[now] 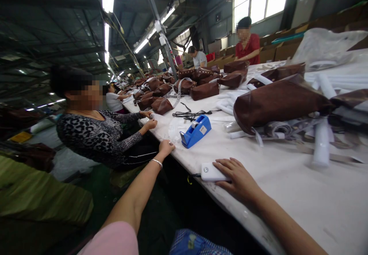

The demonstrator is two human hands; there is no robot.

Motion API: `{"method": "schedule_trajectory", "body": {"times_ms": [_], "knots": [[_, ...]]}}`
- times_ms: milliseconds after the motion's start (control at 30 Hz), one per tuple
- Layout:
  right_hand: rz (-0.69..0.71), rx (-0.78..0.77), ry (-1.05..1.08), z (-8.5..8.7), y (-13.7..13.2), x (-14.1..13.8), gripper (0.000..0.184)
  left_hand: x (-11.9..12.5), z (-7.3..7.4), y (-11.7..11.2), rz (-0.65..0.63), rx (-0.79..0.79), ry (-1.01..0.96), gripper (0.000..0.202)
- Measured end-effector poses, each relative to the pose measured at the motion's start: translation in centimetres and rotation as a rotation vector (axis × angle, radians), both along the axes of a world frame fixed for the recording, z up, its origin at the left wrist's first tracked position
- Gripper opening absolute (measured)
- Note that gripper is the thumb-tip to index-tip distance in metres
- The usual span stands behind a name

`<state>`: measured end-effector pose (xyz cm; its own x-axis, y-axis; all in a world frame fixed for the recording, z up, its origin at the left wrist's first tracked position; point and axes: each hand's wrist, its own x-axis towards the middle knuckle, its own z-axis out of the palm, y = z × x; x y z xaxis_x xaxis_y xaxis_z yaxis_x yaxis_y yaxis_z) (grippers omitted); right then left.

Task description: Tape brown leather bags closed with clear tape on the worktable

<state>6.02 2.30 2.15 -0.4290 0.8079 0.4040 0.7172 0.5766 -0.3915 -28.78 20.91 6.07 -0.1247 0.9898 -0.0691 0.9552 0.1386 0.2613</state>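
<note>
My left hand [166,148] is at the table's near edge, fingers curled closed; whatever may be in them does not show. Just right of it stands a blue tape dispenser [196,131] with a pale roll in it. My right hand [238,177] lies on the table with its fingers stretched out. Its fingertips and thumb touch the right end of a small white box-shaped device [213,172], which has a round button-like spot and a dark cord running off the table edge.
A co-worker in a leopard-print top [94,132] sits at the left, both hands at the table edge. Brown leather bags [281,98] and white rolls [321,142] lie at the right. Black straps [188,113] lie behind the dispenser. More bags [204,90] and people are farther back.
</note>
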Motion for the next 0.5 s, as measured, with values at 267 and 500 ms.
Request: {"method": "schedule_trajectory", "body": {"times_ms": [267,500], "knots": [[0.005,-0.022,0.000,0.4,-0.1,-0.1,0.062,-0.9,-1.3,0.3,0.131,-0.011,-0.337,0.033],[0.005,-0.022,-0.006,0.3,-0.1,-0.1,0.063,-2.0,-2.1,1.6,0.176,0.006,-0.674,0.036]]}}
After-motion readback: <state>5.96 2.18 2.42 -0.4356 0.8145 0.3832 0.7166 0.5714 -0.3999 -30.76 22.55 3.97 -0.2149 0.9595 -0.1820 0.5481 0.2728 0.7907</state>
